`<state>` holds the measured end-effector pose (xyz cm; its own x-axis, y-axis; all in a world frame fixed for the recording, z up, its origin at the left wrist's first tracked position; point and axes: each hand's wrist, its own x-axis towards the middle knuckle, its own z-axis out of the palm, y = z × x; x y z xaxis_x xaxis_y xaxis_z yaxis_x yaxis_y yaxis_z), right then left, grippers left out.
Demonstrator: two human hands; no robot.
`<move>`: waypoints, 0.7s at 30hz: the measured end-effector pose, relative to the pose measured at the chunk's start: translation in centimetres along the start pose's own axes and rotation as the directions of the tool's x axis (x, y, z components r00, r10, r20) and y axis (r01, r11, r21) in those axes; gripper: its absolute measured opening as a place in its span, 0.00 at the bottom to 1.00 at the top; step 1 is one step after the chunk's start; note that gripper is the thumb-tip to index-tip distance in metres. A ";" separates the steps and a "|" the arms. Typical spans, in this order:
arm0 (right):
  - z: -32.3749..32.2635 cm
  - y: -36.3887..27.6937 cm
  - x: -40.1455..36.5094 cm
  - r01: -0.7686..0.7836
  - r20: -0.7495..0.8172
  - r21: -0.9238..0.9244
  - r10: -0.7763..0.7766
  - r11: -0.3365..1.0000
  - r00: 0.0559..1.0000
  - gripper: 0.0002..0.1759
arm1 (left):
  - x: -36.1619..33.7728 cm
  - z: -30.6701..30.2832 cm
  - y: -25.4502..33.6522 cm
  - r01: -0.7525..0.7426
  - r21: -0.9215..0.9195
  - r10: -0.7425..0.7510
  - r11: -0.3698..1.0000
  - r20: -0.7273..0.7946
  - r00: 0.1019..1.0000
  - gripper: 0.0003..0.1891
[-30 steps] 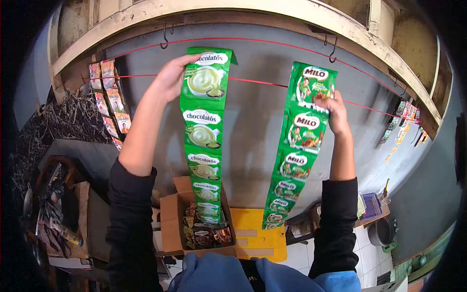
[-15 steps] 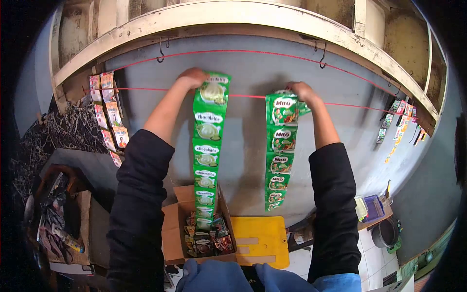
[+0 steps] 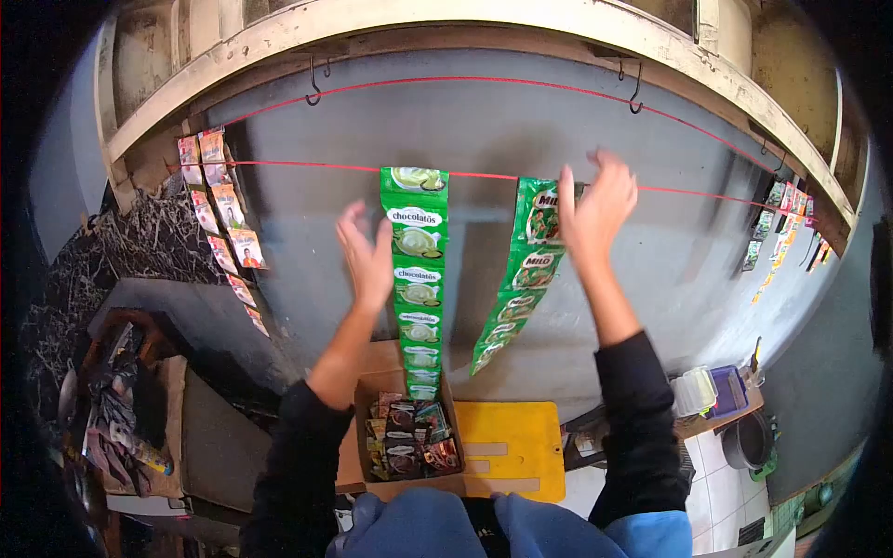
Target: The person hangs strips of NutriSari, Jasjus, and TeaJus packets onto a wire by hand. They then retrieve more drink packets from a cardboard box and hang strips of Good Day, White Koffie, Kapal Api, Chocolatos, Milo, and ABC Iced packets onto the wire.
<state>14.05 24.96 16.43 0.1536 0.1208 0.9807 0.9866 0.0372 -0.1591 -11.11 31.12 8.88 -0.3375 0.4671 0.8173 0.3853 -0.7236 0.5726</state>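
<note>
A strip of green Chocolatos sachets (image 3: 418,244) hangs folded over the lower red string (image 3: 307,165). My left hand (image 3: 366,253) is just left of that strip, fingers apart and nothing in them. To the right, a strip of green Milo sachets (image 3: 535,271) hangs from the same string, its lower end slanting to the left. My right hand (image 3: 600,205) is open beside the top of the Milo strip, thumb right at its edge and fingers pointing up.
Below stands a cardboard box (image 3: 350,465) holding assorted sachets, beside a yellow board (image 3: 521,437). More sachet strips (image 3: 223,200) hang at the far left and others (image 3: 781,228) at the far right. Black hooks (image 3: 635,93) hang above from a wooden beam (image 3: 465,20).
Both hands have let go of the strips at the string. My left hand has dropped down and away; the Milo strip has swung to the left at its lower end.
</note>
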 end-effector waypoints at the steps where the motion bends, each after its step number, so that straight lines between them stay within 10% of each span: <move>1: -0.6 -0.1 -1.9 0.079 -0.195 0.154 -0.048 0.985 0.980 0.25 | -1.6 0.0 -1.6 0.098 -0.118 -0.082 0.988 0.132 0.988 0.17; 4: -0.5 -0.2 -6.4 -0.013 -0.135 0.218 0.043 0.976 0.990 0.27 | -3.8 -0.7 -3.9 0.234 -0.235 -0.158 0.943 0.303 0.940 0.16; 6: -0.1 0.2 -8.0 -0.424 0.221 0.504 0.362 0.753 0.906 0.27 | -4.2 -1.4 -4.0 0.214 -0.187 -0.149 0.959 0.312 0.938 0.13; 9: -1.0 0.0 -8.6 -0.665 0.545 0.589 0.382 0.459 0.746 0.28 | -4.8 -1.1 -7.0 0.034 -0.074 -0.014 0.997 0.257 0.966 0.11; 11: -0.8 -0.2 -9.3 -0.626 0.485 0.580 0.397 0.521 0.780 0.27 | -5.2 -2.1 -6.2 0.155 -0.117 -0.096 0.981 0.404 0.910 0.12; 13: -0.4 0.7 -9.8 -0.087 -0.059 0.123 0.095 0.989 0.994 0.25 | -5.7 -3.0 -5.5 0.279 -0.149 -0.157 0.949 0.546 0.823 0.13; 14: 0.1 1.3 -10.3 -0.087 -0.062 0.119 0.094 0.989 0.994 0.25 | -6.0 -3.5 -5.3 0.368 -0.240 -0.175 0.898 0.572 0.801 0.13; 16: 1.0 2.5 -11.1 -0.349 0.194 0.364 0.297 0.863 0.935 0.21 | -5.8 -4.7 -3.2 0.546 -0.350 -0.273 0.761 0.591 0.759 0.14; 21: -1.7 1.9 -7.8 -0.626 0.538 0.427 0.373 0.653 0.756 0.13 | 0.4 -6.2 3.5 0.389 -0.645 -0.149 0.658 0.394 0.907 0.13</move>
<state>14.77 22.39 8.65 0.4542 0.6390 0.6208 0.5240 0.3720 -0.7662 -15.22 25.61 10.80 -0.0248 0.7318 0.6811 -0.4317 -0.6224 0.6529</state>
